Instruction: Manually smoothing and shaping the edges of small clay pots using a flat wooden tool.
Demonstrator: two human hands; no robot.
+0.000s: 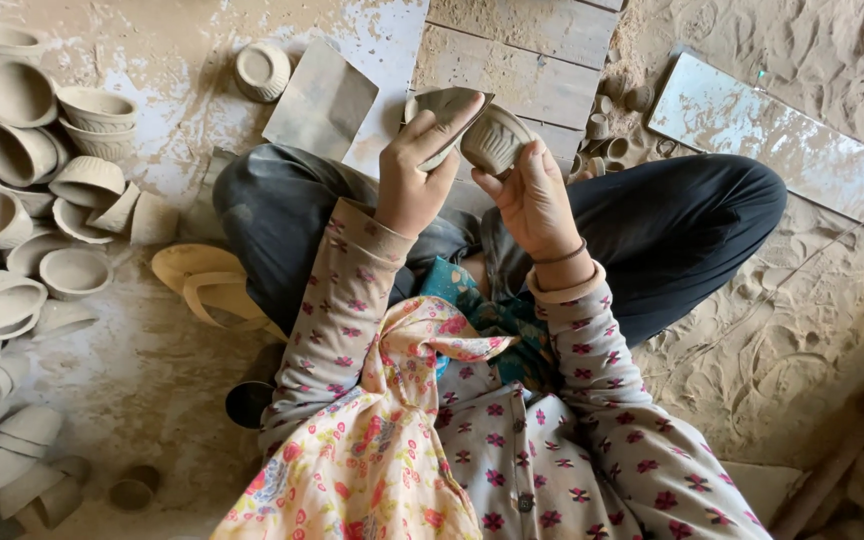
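Currently, right hand (535,195) fingers grip a ribbed unfired clay cup (494,140); left hand (414,180) pinches a flat scraper (449,105). Excess pressure could deform its soft rim.

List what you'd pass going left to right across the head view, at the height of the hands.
Pile of clay cups → grey sheet → left hand → small ribbed cup → right hand → pale board.
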